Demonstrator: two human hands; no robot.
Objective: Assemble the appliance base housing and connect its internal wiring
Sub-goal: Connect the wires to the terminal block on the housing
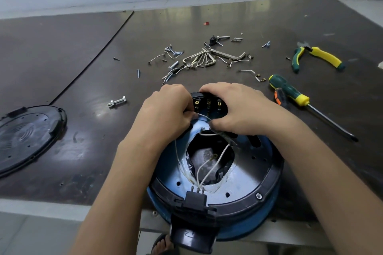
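Observation:
A round blue appliance base housing [244, 174] lies upside down at the table's near edge, with a black rim and a black socket at its front. White wires [204, 168] run from that socket across the open middle. At the far rim sits a black switch block [208, 102] with brass terminals. My left hand [165, 109] pinches a white wire end beside the block. My right hand [234, 107] grips the block from the right, its thumb pressing on wires below it.
A black round bottom cover [27, 136] lies at the left. Loose screws, hex keys [204, 58] and wire bits are scattered beyond the hands. A bolt [116, 102] lies left of them. Two screwdrivers [290, 93] and yellow-green pliers [317, 58] lie at the right.

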